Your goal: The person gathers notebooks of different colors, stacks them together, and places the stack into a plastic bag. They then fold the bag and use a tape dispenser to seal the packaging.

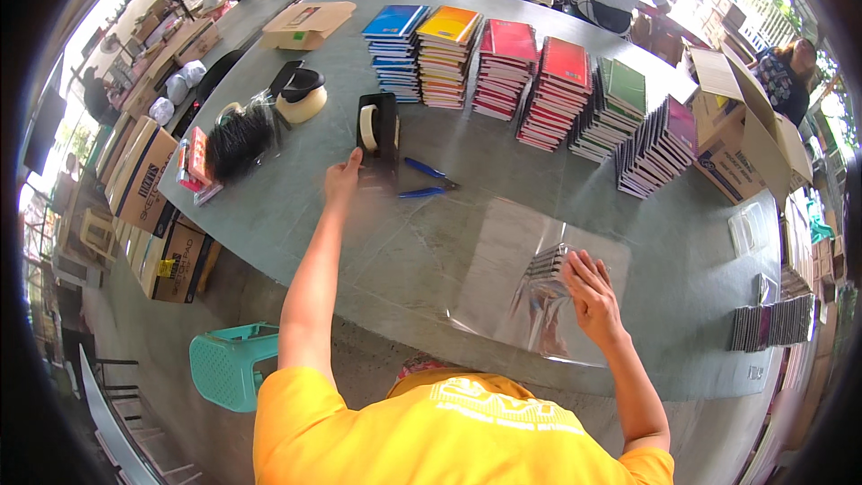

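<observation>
My right hand (pixel 591 296) lies with its fingers stretched out, pressing on a clear plastic bag (pixel 489 256) near the table's front edge. Inside the bag is a small stack of spiral notebooks (pixel 544 264), partly hidden by glare and the hand. My left hand (pixel 343 178) is closed at the near end of a black tape dispenser (pixel 387 117) that carries a roll of tape (pixel 368 126). Whatever its fingers pinch there is too small and blurred to make out. Just right of the dispenser lie blue-handled cutters (pixel 425 190).
Several notebook stacks, from blue (pixel 395 22) to purple (pixel 672 130), line the table's far side. An open carton (pixel 732 157) stands at right; dark-edged stack (pixel 772 323) sits near the right edge. Black bristly bundle (pixel 242 139) lies left. A green stool (pixel 224 373) is below.
</observation>
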Available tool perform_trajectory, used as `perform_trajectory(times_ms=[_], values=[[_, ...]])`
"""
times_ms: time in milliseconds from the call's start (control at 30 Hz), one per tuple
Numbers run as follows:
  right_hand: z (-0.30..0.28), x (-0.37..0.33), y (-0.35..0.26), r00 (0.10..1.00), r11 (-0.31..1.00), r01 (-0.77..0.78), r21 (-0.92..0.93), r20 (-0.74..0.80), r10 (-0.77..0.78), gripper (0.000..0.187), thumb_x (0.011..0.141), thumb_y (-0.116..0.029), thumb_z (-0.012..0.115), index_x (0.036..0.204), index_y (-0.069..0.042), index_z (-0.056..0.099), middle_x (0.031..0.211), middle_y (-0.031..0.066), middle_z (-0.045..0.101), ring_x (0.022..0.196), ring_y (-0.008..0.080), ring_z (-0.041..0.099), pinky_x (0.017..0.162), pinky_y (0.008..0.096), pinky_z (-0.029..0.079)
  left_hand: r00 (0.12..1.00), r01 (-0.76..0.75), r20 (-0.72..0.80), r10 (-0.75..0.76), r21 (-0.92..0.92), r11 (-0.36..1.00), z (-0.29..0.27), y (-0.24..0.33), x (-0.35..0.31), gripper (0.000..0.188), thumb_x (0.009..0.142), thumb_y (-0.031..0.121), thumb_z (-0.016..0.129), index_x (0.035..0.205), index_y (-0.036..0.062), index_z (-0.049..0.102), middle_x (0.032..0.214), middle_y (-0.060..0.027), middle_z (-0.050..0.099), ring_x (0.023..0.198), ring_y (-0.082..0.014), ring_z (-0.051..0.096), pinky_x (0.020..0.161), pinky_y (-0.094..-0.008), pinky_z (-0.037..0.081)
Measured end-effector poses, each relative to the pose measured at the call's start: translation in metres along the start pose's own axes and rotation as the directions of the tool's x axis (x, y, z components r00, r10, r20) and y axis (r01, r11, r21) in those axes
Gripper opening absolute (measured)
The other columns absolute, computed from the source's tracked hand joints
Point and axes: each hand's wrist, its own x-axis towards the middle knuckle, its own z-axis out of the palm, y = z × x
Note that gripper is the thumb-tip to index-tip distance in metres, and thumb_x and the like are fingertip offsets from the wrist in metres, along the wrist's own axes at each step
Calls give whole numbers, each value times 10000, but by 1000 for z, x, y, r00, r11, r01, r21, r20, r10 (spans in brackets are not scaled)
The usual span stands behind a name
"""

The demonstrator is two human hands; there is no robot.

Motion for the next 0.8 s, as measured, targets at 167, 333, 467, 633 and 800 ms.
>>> perform_trajectory(times_ms=[167, 333, 467, 633, 800], values=[[-3, -1, -2, 999, 999, -42, -6, 1, 42, 384, 813, 43, 524, 1191, -15, 565, 1326, 127, 482, 1289, 289, 386, 1077, 423, 255, 997, -67, 30, 65, 53, 996, 9, 51, 4, 400, 751, 416, 677, 699, 20, 681, 591, -120, 621, 542, -204, 575, 542, -357, 439], [-8, -7, 4, 999, 1000, -15, 9, -50, 15, 473, 815, 56, 505, 1280, -30, 476, 1322, 127, 487, 1280, 302, 394, 1080, 424, 248, 898, 418, 391, -202, -617, 667, -5, 29, -68, 257, 789, 207, 639, 651, -10, 638, 563, -138, 597, 518, -197, 572, 531, -315, 443], [4, 1, 1, 997, 978, -20, 207, -64, 34, 614, 841, 42, 483, 1405, -88, 279, 1322, 87, 491, 1237, 258, 446, 1073, 412, 273, 872, -488, 254, 419, 536, 689, -48, -24, -30, 161, 794, 94, 578, 692, -13, 640, 552, -134, 580, 525, -194, 577, 513, -297, 462], [5, -9, 16, 998, 985, 20, 171, -56, -10, 651, 851, 24, 481, 1428, -84, 200, 1338, 62, 475, 1209, 264, 467, 1073, 419, 272, 944, -159, 243, 224, -262, 952, -23, 123, -149, 168, 839, 205, 610, 803, 52, 668, 677, -49, 646, 537, -85, 558, 444, -231, 419], [5, -7, 16, 997, 979, 68, 190, -49, -59, 706, 832, 44, 459, 1441, -71, 121, 1344, 74, 466, 1222, 273, 451, 1081, 428, 249, 692, 429, 716, 96, -514, 743, 47, 166, -301, 275, 860, 285, 642, 727, 45, 636, 585, -6, 576, 455, -54, 467, 390, -205, 347]])
